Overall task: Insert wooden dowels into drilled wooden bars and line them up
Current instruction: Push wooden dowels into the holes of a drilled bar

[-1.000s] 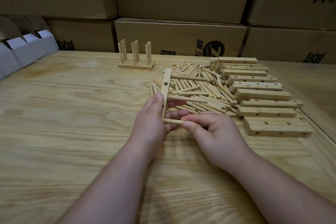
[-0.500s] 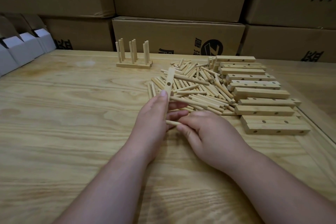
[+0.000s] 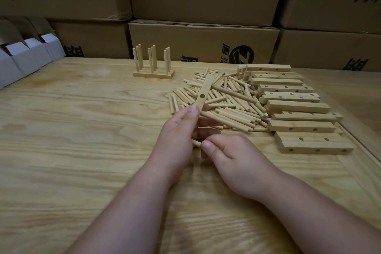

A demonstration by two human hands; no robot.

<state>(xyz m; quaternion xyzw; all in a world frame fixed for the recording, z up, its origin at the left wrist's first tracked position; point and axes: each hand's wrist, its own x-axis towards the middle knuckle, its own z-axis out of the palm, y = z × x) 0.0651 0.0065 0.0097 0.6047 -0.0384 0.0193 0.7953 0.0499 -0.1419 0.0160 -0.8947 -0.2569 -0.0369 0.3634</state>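
My left hand (image 3: 181, 136) grips a drilled wooden bar (image 3: 204, 94) by its near end, the far end pointing away over the dowel pile, one hole showing above my thumb. Fingers of my right hand (image 3: 231, 156) pinch a short dowel (image 3: 196, 143) that lies sideways against the bar's near end, mostly hidden by my fingers. Loose dowels (image 3: 222, 105) lie heaped behind my hands. Several drilled bars (image 3: 296, 107) are stacked in a row to the right. Finished bars with upright dowels (image 3: 153, 62) stand at the back.
Brown cardboard cartons (image 3: 202, 41) wall off the back of the wooden table (image 3: 82, 130). Small white boxes (image 3: 24, 57) sit at the far left. A raised table edge (image 3: 362, 150) runs along the right side.
My right hand has slid left toward the bar, so less of the dowel shows between the hands. The bar's far end has tipped slightly to the right.
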